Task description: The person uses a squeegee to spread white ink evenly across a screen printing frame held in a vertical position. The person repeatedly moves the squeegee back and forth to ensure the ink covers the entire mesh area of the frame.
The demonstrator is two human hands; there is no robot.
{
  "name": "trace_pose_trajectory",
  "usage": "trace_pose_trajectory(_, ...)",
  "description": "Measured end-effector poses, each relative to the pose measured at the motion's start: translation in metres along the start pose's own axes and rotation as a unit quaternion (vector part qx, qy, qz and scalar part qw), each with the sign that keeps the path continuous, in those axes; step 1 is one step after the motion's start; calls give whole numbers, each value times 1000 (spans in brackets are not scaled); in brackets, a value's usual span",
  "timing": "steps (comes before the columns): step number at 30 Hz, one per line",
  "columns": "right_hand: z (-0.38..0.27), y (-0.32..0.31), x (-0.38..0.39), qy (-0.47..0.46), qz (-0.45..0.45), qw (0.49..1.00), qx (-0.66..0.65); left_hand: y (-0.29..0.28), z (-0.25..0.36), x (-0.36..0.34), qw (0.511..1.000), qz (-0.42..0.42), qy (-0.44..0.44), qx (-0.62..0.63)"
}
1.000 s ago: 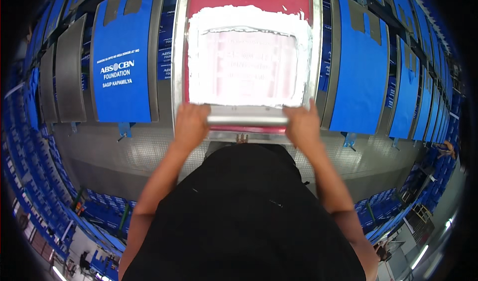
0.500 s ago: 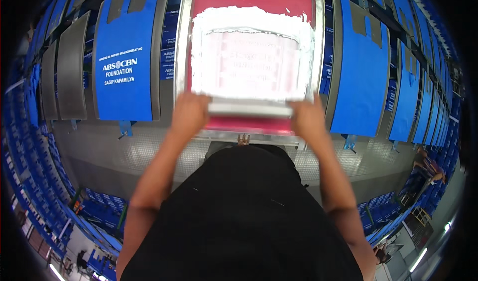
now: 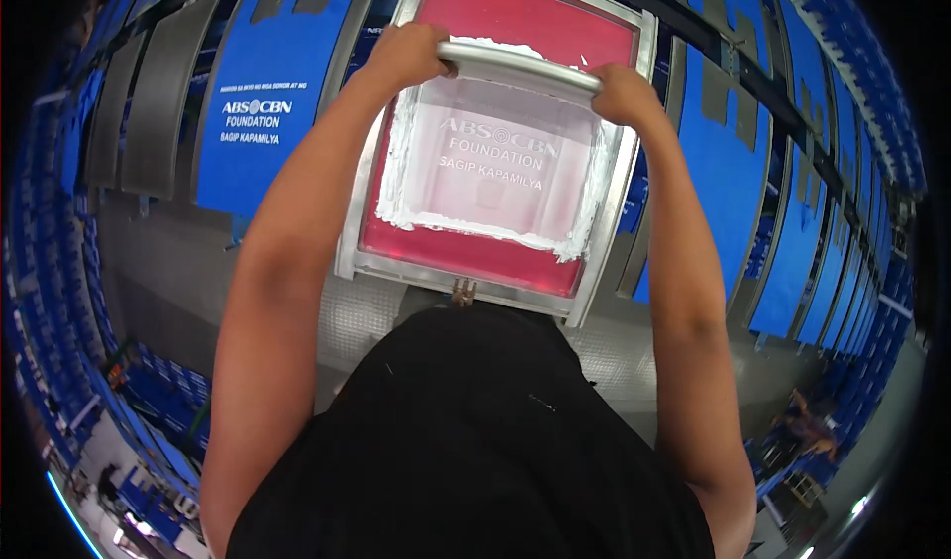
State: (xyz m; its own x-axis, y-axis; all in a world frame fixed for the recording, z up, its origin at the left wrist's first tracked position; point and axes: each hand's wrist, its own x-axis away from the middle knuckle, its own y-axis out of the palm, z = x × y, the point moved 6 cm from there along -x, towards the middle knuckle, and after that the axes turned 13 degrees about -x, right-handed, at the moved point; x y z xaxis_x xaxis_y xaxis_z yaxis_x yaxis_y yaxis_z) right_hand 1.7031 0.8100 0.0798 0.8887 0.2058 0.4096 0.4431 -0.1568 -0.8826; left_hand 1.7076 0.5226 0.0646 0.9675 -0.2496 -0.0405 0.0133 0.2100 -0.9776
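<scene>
A screen-printing frame [image 3: 642, 84] with metal edges and a red mesh lies in front of me, slightly turned. Across its far part stretches a squeegee [image 3: 520, 67] with a long silvery bar. My left hand [image 3: 408, 56] is closed round the bar's left end, and my right hand [image 3: 624, 96] grips its right end. White ink [image 3: 394, 168] forms a ragged border round the pale stencil window [image 3: 490, 198], where printed lettering shows. The squeegee's lower edge is hidden under its bar.
Blue printed panels [image 3: 267, 94] on grey boards stand in a row to the left; more blue panels [image 3: 708, 183] run along the right. A small metal clamp [image 3: 464, 292] sits at the frame's near edge. Another person [image 3: 807, 425] is far off at the lower right.
Both hands have moved the squeegee from the near end of the mesh to the far end. White ink no longer covers the window, so its lettering shows clearly. The view has tilted.
</scene>
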Motion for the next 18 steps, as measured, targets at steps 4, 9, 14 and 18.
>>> trace_pose_trajectory(4,-8,-51,-6,33,-28,998,-43,-63,14,93,967,251,-31,-22)
trace_pose_trajectory(9,38,3,-61,-60,2,998,-14,90,97,326,815,-492,-75,296)
trace_pose_trajectory(14,-32,-5,-42,-64,-110,991,-49,145,139,389,620,-406,-203,641)
trace_pose_trajectory(18,-49,5,-59,-105,-9,994,5,113,136,373,693,-399,-136,585)
